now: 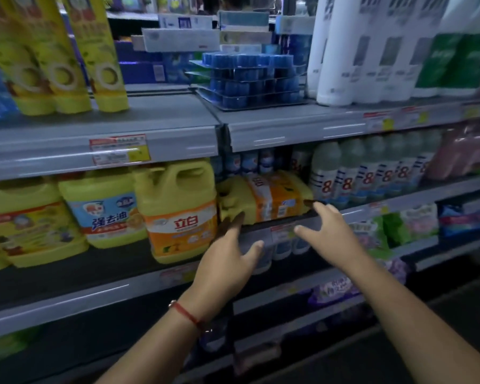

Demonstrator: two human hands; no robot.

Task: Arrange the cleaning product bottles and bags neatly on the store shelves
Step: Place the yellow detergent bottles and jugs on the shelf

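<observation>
The left hand (227, 256), with a thin red cord bracelet (187, 314) at its wrist, is held with fingers spread and nearly straight, the fingertips reaching up toward the handle end of a yellow plastic detergent jug with an orange label lying on its side (263, 199); whether they touch it cannot be told, and nothing is gripped. The right hand (330, 231) is likewise opened wide, fingers extended toward the base end of the same toppled jug, just short of it or brushing it, with nothing held. The lying jug is placed on the grey metal middle shelf (416, 199), at its left end beside the shelf divider. Just left of it, an upright yellow plastic jug with an orange label (178, 212) is seen, and further left a yellow jug with a blue and white label (106, 206). To the right of the toppled jug a row of pale translucent bottles with blue-striped labels (372, 173) is lined up. On the shelf above, a stack of blue blister-packed blocks (250, 79), tall white bottles (352, 51) and yellow squeeze bottles (58, 56) are stood. Below, green and purple soft bags (394, 231) are stored.
</observation>
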